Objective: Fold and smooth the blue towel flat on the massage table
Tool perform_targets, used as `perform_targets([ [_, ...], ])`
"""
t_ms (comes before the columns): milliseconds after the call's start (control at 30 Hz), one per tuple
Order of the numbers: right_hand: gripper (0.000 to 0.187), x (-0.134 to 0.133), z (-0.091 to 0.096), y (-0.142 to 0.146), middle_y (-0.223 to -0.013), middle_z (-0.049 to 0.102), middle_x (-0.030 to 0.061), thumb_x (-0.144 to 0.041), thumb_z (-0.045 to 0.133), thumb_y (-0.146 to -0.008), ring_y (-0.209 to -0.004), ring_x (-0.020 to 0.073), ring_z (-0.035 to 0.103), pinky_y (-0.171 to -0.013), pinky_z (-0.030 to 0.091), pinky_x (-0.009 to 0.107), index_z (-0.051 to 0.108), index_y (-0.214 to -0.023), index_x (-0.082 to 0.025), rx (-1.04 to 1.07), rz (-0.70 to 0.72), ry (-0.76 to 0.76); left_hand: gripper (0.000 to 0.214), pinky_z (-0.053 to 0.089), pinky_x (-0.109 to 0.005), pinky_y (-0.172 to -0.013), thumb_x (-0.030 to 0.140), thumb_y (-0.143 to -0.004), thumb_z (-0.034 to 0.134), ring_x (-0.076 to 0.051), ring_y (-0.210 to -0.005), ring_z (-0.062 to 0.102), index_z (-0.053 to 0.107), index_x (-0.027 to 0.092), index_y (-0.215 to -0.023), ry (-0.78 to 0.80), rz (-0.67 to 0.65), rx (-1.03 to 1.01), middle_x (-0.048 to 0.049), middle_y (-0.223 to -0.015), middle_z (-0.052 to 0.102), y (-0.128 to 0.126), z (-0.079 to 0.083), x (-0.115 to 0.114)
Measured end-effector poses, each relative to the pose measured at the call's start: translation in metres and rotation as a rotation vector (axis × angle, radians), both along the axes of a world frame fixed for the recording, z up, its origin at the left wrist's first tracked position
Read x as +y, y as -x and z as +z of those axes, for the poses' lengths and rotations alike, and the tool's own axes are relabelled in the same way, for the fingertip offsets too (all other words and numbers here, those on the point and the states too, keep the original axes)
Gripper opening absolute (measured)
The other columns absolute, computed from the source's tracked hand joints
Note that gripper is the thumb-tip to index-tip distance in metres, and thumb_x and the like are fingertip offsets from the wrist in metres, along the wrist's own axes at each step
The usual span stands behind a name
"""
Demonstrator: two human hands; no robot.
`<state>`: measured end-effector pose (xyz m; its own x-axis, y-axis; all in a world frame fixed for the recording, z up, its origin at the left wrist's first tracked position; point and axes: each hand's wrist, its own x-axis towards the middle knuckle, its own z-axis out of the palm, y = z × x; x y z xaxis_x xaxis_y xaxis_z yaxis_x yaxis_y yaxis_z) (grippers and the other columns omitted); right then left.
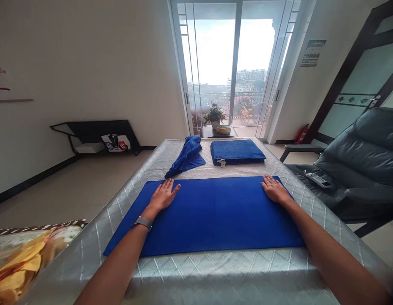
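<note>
A blue towel (212, 216) lies spread flat across the mattress (222, 275) in front of me. Near its far left corner rests my left hand (164, 195), palm down with the thumb spread out. My right hand (275, 189) lies flat by the far right corner, fingers stretched. Neither hand grips anything. Beyond the towel, a crumpled blue towel (188, 156) sits on the left, just past my left fingertips. To its right is a neat stack of folded blue towels (237, 151) with a white tag at its front edge.
A dark armchair (364, 148) with a white controller (320, 180) on its seat stands at the right. Past the mattress, a small table bears a potted plant (215, 114) and a tissue box (223, 129). Yellow cloth (21, 267) is at lower left.
</note>
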<state>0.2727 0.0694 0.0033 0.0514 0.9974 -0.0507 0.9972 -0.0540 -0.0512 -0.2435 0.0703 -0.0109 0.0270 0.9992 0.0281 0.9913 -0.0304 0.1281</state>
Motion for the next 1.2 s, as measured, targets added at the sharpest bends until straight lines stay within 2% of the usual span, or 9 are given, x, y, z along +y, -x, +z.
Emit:
perform_targets([
  [100, 0.067, 0.001, -0.007, -0.034, -0.170, 0.022, 0.0096, -0.041, 0.016, -0.105, -0.156, 0.0214, 0.018, -0.127, 0.017, 0.042, 0.025, -0.163, -0.009, 0.008, -0.067, -0.036, 0.083, 0.015, -0.045, -0.128, 0.063, -0.103, 0.015, -0.025, -0.156, 0.018, 0.023, 0.005, -0.161, 0.004, 0.094, 0.006, -0.0141, -0.168, 0.021, 0.038, 0.000, -0.001],
  [233, 0.068, 0.004, -0.014, -0.041, -0.170, 0.024, 0.0091, -0.043, 0.014, -0.105, -0.157, 0.0214, 0.017, -0.127, 0.018, 0.042, 0.025, -0.163, -0.011, 0.029, -0.070, -0.056, 0.082, 0.016, -0.046, -0.127, 0.063, -0.102, 0.017, -0.026, -0.156, 0.021, 0.025, 0.006, -0.161, -0.008, 0.168, 0.005, -0.0140, -0.168, 0.023, 0.063, -0.002, 0.002],
  [500, 0.068, 0.004, -0.013, -0.038, -0.170, 0.023, 0.0099, -0.042, 0.014, -0.105, -0.156, 0.0215, 0.018, -0.127, 0.019, 0.040, 0.025, -0.163, -0.010, -0.004, -0.071, -0.049, 0.086, 0.014, -0.046, -0.127, 0.068, -0.100, 0.019, -0.029, -0.157, 0.017, 0.027, 0.009, -0.161, -0.044, 0.253, 0.008, -0.0150, -0.169, 0.020, 0.058, -0.005, 0.002],
  [667, 0.067, 0.000, 0.003, -0.028, -0.168, 0.027, 0.0125, -0.040, 0.017, -0.104, -0.154, 0.0269, 0.025, -0.126, 0.021, 0.047, 0.030, -0.161, -0.007, -0.104, -0.112, -0.020, 0.087, 0.016, -0.047, -0.126, 0.070, -0.099, 0.020, -0.030, -0.156, 0.019, 0.029, 0.009, -0.161, -0.054, 0.253, 0.016, -0.0173, -0.168, 0.022, 0.050, 0.000, -0.001],
  [800, 0.060, -0.009, 0.022, 0.026, -0.161, 0.039, 0.0206, -0.023, 0.030, -0.098, -0.152, 0.0314, 0.030, -0.126, 0.014, 0.051, 0.044, -0.153, -0.002, -0.237, -0.112, -0.167, 0.087, 0.016, -0.047, -0.126, 0.070, -0.099, 0.020, -0.031, -0.156, 0.021, 0.031, 0.010, -0.160, -0.075, 0.257, 0.005, -0.0172, -0.168, 0.024, 0.048, 0.001, -0.001],
  [867, 0.060, -0.016, 0.026, 0.074, -0.160, 0.040, 0.0200, -0.021, 0.030, -0.098, -0.152, 0.0300, 0.030, -0.126, 0.014, 0.047, 0.045, -0.153, -0.003, -0.201, -0.002, -0.235, 0.087, 0.016, -0.047, -0.126, 0.070, -0.099, 0.021, -0.031, -0.155, 0.021, 0.032, 0.009, -0.160, -0.078, 0.257, -0.008, -0.0177, -0.167, 0.025, 0.048, 0.001, -0.001],
  [1033, 0.063, -0.025, 0.019, 0.198, -0.166, 0.031, 0.0124, -0.039, 0.023, -0.105, -0.155, 0.0229, 0.022, -0.127, 0.013, 0.040, 0.035, -0.160, -0.009, 0.038, 0.371, -0.166, 0.085, 0.021, -0.052, -0.124, 0.070, -0.098, 0.022, -0.033, -0.155, 0.022, 0.036, 0.011, -0.158, -0.090, 0.227, -0.032, -0.0178, -0.166, 0.029, 0.050, 0.000, 0.000],
  [1100, 0.066, -0.024, 0.014, 0.226, -0.168, 0.026, 0.0114, -0.045, 0.021, -0.106, -0.157, 0.0219, 0.018, -0.127, 0.012, 0.040, 0.031, -0.161, -0.010, 0.105, 0.395, -0.107, 0.085, 0.020, -0.050, -0.124, 0.070, -0.099, 0.021, -0.032, -0.155, 0.021, 0.036, 0.011, -0.158, -0.086, 0.234, -0.034, -0.0173, -0.166, 0.029, 0.050, 0.000, 0.000],
  [1200, 0.069, -0.018, 0.008, 0.233, -0.169, 0.022, 0.0107, -0.050, 0.019, -0.107, -0.157, 0.0217, 0.014, -0.127, 0.010, 0.042, 0.025, -0.163, -0.011, 0.144, 0.352, -0.017, 0.087, 0.018, -0.048, -0.125, 0.071, -0.098, 0.018, -0.031, -0.155, 0.021, 0.034, 0.011, -0.159, -0.083, 0.253, -0.037, -0.0170, -0.167, 0.027, 0.049, 0.000, -0.001],
])
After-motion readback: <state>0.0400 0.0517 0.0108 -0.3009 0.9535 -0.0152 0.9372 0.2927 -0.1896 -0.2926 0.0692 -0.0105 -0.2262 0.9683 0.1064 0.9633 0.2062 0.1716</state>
